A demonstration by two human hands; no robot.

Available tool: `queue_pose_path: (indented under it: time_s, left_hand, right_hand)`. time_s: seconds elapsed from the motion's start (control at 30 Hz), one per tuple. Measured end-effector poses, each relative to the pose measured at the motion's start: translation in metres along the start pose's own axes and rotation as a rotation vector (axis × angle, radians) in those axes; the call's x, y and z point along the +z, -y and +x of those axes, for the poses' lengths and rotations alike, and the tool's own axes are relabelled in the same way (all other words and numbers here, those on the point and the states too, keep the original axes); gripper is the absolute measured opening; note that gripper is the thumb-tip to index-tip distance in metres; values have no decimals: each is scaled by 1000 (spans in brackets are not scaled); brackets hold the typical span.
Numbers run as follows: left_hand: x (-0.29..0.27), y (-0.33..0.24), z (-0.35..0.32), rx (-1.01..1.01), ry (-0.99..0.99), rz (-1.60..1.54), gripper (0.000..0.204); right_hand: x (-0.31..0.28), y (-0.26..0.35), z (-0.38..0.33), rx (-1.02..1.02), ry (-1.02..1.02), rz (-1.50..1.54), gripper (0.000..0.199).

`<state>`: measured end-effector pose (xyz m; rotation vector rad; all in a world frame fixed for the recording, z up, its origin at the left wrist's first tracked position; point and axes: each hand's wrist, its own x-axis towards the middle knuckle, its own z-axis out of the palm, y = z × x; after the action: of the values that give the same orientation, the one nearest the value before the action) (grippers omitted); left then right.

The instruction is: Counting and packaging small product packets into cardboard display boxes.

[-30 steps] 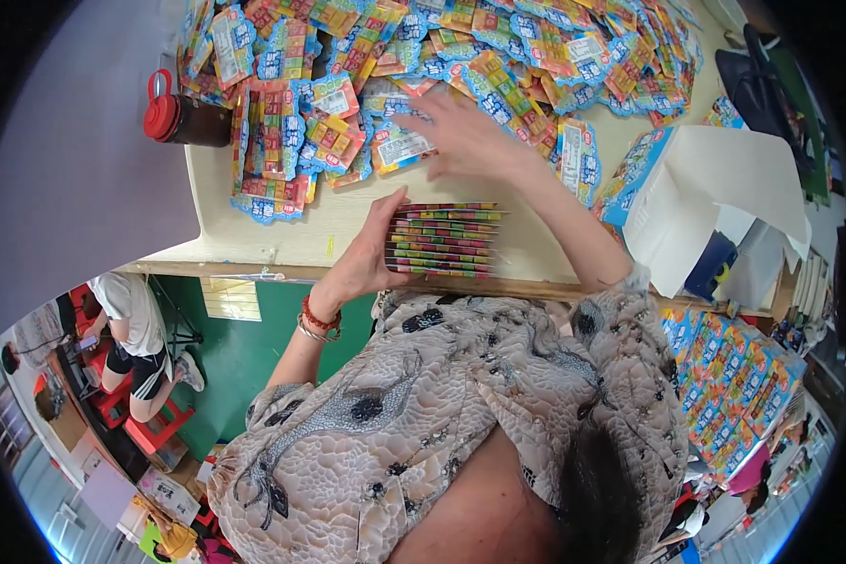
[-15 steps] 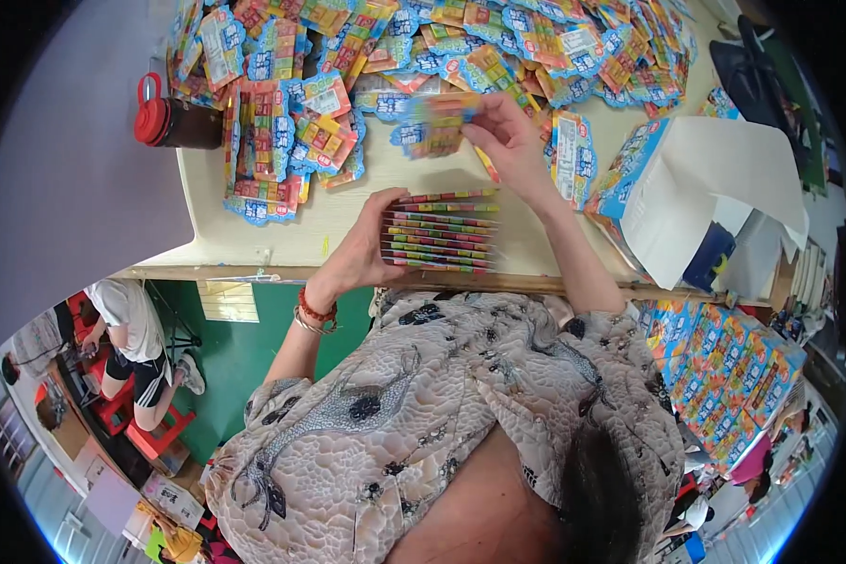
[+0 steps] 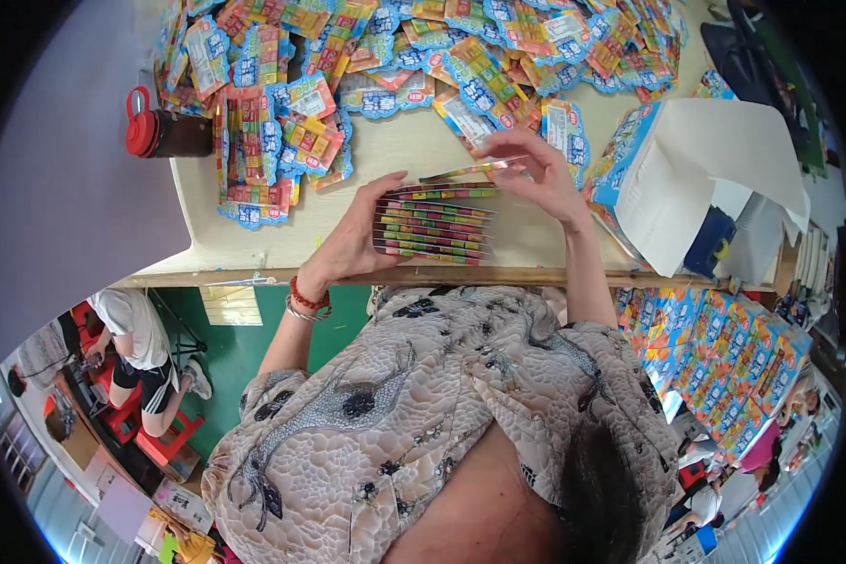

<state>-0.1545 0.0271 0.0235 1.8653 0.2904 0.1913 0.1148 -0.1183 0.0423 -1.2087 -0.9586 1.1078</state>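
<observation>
Head view: holding a stack of packets (image 3: 434,226) on edge close to the table's (image 3: 291,246) near edge, with the left hand (image 3: 352,237) curved wide around the left end and closed on it. Pinching a single packet (image 3: 465,171) in the half-closed right hand (image 3: 547,177), just past the stack's side toward the table's far edge. Half a second ago, holding that packet up nearer the pile of loose packets (image 3: 489,80) along the far part of the table, face showing; now down beside the stack, turned edge-on and slightly slanted. Cannot tell whether touching the stack yet. Probably joining one more packet to the stack, with many left in the pile. Not touching the opened box (image 3: 691,188) at the table's right end.
</observation>
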Motion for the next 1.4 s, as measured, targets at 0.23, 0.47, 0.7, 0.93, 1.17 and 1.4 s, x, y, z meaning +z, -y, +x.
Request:
queue_pose_path:
  time_s: [0.23,0.47,0.7,0.93,1.17,1.4]
  left_hand:
    - [-1,-6,3,45,1,116,101]
    - [6,-5,4,30,-21,-16,132]
    - [12,6,-2,43,-5,-81,135]
    - [22,-2,5,-15,-148,-110,139]
    - [19,14,-5,5,-85,-41,143]
    - [19,12,-6,-1,-124,-38,135]
  right_hand:
    - [-9,-12,-15,293,-190,-40,27]
    - [15,-17,-17,213,97,-306,57]
    - [49,-67,-54,-116,-399,8,82]
    - [73,-51,-44,-98,-278,-106,102]
    - [74,-55,-50,-66,-285,-112,93]
    - [44,-52,-58,8,-271,359,71]
